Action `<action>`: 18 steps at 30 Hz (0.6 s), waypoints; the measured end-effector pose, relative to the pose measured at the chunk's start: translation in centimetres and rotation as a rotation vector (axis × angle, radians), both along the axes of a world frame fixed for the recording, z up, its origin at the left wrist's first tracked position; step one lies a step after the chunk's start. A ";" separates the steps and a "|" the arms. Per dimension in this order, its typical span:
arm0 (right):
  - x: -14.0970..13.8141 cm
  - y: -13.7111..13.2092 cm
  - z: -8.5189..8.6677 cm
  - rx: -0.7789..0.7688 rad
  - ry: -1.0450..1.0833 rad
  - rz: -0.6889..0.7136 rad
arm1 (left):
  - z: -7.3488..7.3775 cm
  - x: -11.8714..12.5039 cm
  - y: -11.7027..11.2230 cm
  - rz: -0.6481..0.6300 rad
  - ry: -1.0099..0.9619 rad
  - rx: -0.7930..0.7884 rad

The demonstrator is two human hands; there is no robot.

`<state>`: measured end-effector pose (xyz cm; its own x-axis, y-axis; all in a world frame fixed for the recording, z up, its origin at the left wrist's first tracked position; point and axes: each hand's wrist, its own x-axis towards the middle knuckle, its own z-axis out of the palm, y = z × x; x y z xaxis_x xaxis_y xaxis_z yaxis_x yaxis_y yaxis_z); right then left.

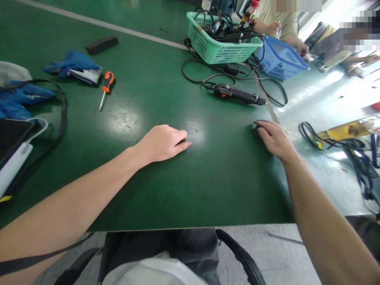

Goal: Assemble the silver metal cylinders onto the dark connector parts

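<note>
My left hand rests on the green table with its fingers loosely bent. Its thumb points right, a little apart from the index finger, and I see nothing held. Farther right, my right hand is open, fingers stretched out low over the table near a seam; its palm side is hidden. Beyond it lies a black electric screwdriver with a cable. An orange and black screwdriver lies up and left of my left hand. Neither hand touches these tools.
A green basket of cables and parts stands at the back, beside a blue basket. Blue gloves, a dark block and a black-screened device lie left. A yellow tool lies right. Another person sits across.
</note>
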<state>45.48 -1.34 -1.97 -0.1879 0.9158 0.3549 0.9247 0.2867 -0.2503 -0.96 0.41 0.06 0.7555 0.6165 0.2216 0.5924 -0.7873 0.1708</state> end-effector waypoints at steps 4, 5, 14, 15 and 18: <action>-2.6 -0.9 -0.3 0.055 0.009 -0.054 | 0.0 0.1 0.0 -0.003 -0.001 -0.003; -3.5 -0.9 -0.3 0.057 0.002 -0.056 | 0.0 0.1 0.0 -0.002 -0.002 -0.001; -18.9 -0.4 0.9 0.007 -0.010 0.192 | 0.0 0.4 -0.6 0.147 -0.096 0.061; -20.7 -0.5 1.1 0.000 -0.002 0.231 | 0.1 0.4 -0.7 0.178 -0.118 0.069; -24.9 -1.0 1.3 -0.034 0.021 0.294 | 0.4 0.3 -0.8 0.244 -0.160 0.073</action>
<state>20.59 -2.33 -0.64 -0.4399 0.8347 0.3312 0.7980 0.5325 -0.2823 -0.65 -0.37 0.45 0.5385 0.7539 0.3763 0.7360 -0.6383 0.2255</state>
